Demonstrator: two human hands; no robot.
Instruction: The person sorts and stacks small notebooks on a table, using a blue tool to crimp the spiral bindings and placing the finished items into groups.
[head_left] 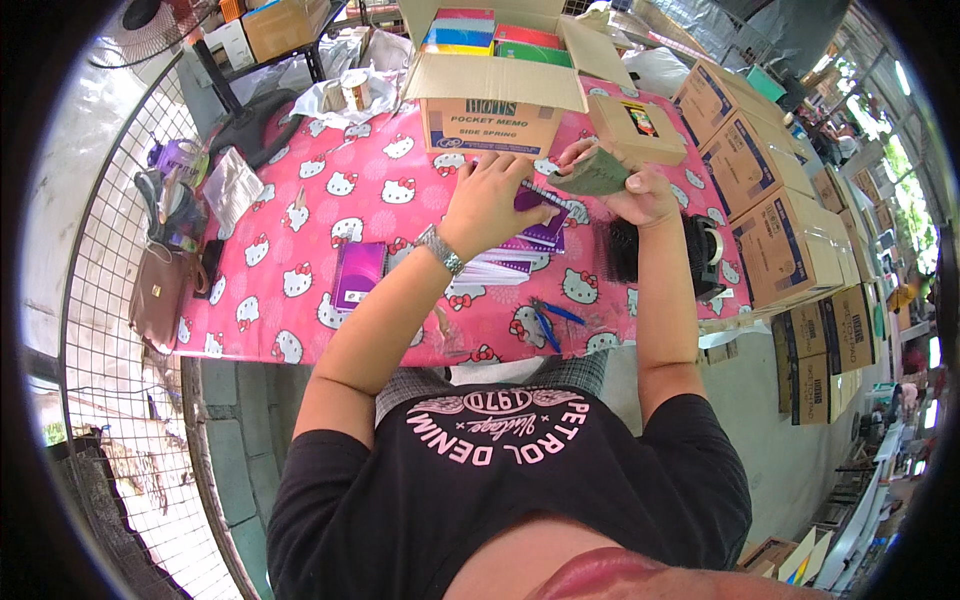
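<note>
My left hand (492, 205), with a metal watch (441, 250) on its wrist, reaches over a stack of small purple spiral notebooks (546, 232). Its fingers stretch away from the thumb, which rests on the top cover. In my right hand (645, 195) is a bent grey-green piece of board (594, 174) with handwriting on it, pinched at its right end just above the stack. White page edges (490, 270) fan out at the near side of the pile. Left of my left forearm lies another purple notebook (359, 275).
An open carton (490, 122) of colored notebooks stands beyond my hands, beside a flat brown box (640, 128). Blue-handled pliers (550, 320) lie near the front edge. A black tape dispenser (700, 255) sits under my right forearm. Stacked cartons (790, 240) line the right; a brown bag (160, 295) is left.
</note>
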